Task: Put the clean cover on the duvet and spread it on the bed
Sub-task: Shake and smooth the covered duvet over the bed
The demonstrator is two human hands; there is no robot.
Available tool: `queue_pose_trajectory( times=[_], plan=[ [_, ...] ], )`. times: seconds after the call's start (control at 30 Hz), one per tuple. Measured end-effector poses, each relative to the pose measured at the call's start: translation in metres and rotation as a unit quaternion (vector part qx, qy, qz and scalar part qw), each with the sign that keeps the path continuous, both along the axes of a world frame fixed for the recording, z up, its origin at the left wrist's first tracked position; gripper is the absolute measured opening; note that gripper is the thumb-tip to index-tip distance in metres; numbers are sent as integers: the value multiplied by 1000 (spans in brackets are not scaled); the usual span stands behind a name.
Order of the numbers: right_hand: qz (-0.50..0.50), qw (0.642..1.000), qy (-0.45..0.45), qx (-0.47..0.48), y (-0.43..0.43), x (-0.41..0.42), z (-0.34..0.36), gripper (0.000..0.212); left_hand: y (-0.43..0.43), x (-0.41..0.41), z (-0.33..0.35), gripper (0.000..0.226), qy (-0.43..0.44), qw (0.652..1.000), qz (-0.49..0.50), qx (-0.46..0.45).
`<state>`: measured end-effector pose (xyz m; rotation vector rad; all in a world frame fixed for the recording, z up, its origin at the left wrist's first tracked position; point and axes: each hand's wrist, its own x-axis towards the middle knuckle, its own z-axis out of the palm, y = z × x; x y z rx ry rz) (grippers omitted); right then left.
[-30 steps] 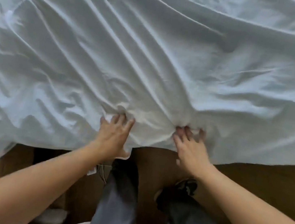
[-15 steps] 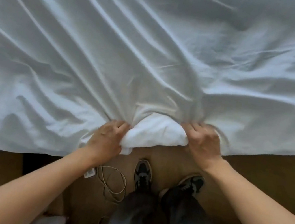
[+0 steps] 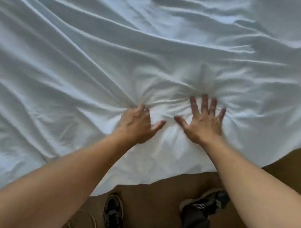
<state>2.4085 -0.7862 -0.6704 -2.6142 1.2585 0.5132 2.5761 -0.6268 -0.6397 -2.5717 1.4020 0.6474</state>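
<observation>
Duvet (image 3: 95, 58) under left grip (image 3: 137, 124), right grip (image 3: 203, 121)

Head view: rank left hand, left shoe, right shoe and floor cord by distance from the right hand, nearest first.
From the right hand, flat on the cover:
1. left hand, just beside it on the cover, to its left.
2. right shoe, on the floor below it.
3. left shoe, on the floor, further left.
4. cord, on the floor, far lower left.

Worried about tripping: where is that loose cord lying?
In the head view, the cord lies on the brown floor near the bottom edge, just left of the person's left shoe.
</observation>
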Motion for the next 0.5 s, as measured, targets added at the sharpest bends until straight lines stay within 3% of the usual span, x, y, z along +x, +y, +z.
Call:
queue_pose_trajectory(
  times=[0.1, 0.13, 0.23, 0.27, 0.37, 0.5],
  plan=[
    [-49, 998, -23, -45, -77, -36, -9, 98, -73, -7, -3, 64, -92, 988, -24, -120],
    [-46, 996, -25, -68, -101, -47, -11, 99, -102, -10, -5, 61, -87, 987, -26, -134],
    [-74, 993, -34, -87, -172, -79, -17, 100, -193, -48, -22, 118, 6, 998, -49, -31],
    [-106, 991, -42, -75, -198, -91, -19, 102, -219, -70, -32, 127, 22, 998, -53, -6],
    [-164, 984, -50, -41, -278, -142, -24, 112, -279, -123, -56, 124, 42, 998, -1, -51],
    [-85, 993, -64, -59, -339, -193, -24, 113, -348, -170, -61, 120, -32, 988, 123, -89]
  ],
)
